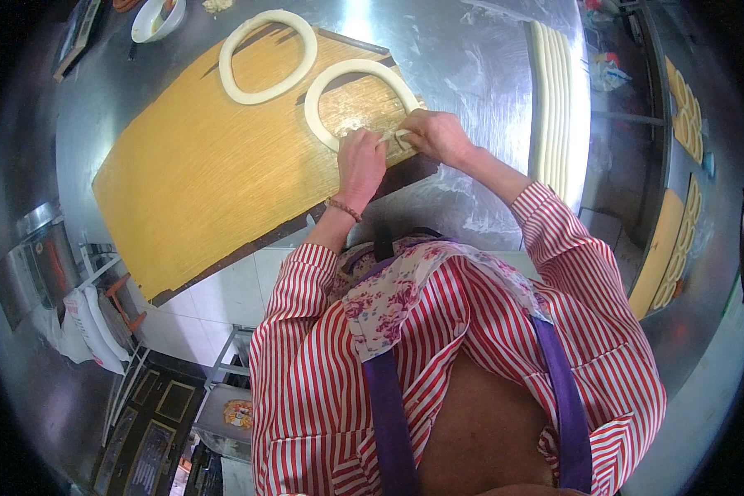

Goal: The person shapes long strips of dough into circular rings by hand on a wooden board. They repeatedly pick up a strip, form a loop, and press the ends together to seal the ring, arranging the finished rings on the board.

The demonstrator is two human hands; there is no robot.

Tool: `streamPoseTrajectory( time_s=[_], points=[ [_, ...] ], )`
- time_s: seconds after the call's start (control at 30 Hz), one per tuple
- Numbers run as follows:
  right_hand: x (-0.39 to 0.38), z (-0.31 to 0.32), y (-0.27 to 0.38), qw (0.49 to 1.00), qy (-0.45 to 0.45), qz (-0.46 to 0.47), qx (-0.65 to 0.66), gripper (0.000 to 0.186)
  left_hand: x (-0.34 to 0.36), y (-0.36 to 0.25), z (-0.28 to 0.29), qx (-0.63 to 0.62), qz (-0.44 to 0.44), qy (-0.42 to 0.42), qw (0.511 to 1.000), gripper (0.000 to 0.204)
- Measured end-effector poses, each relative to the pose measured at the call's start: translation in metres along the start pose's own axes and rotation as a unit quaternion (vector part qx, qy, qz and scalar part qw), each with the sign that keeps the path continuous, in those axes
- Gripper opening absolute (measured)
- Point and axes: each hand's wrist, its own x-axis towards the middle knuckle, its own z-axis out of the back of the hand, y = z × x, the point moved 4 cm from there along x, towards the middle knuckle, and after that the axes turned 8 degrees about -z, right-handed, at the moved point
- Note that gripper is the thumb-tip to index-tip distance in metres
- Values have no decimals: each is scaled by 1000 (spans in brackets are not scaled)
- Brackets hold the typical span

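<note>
My left hand (pixel 360 165) and my right hand (pixel 438 135) are at the lower part of a pale dough ring (pixel 314 107), their curled fingers pinched on narrow ends of the dough a short distance apart. Part of the dough is hidden behind my fingers. The ring lies on a large yellow wooden board (pixel 182 198) with a dark edge. A second, closed dough ring (pixel 227 62) lies above and to the left on the same board.
Long dough strips (pixel 551 107) lie side by side on the steel table (pixel 496 83). A white bowl (pixel 151 29) sits top left. Boards with looped dough (pixel 679 244) stand at the right. A metal pot (pixel 37 273), white sacks (pixel 95 326) and racks are below left.
</note>
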Motion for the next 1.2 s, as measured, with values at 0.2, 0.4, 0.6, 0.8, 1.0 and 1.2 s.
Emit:
streamPoseTrajectory(
  time_s=[0.2,0.4,0.6,0.8,1.0,1.2],
  points=[
    [-2,-3,6,999,-15,-40,4,19,0,1,-1,-43,11,-26,999,9],
    [-2,-8,10,998,-41,-40,1,16,0,-3,-2,-45,7,-47,998,10],
    [-2,-16,6,999,-37,-33,-5,12,-3,-2,-3,-42,-14,-48,998,10],
    [-1,-19,5,1000,-16,13,-17,10,-7,2,-11,-12,-25,-56,998,11],
    [0,-21,4,999,-20,44,-12,7,-7,0,-11,-14,-45,-71,996,13],
    [2,-20,11,998,7,43,-38,7,-7,2,-13,-15,-73,-66,995,14]
  ],
)
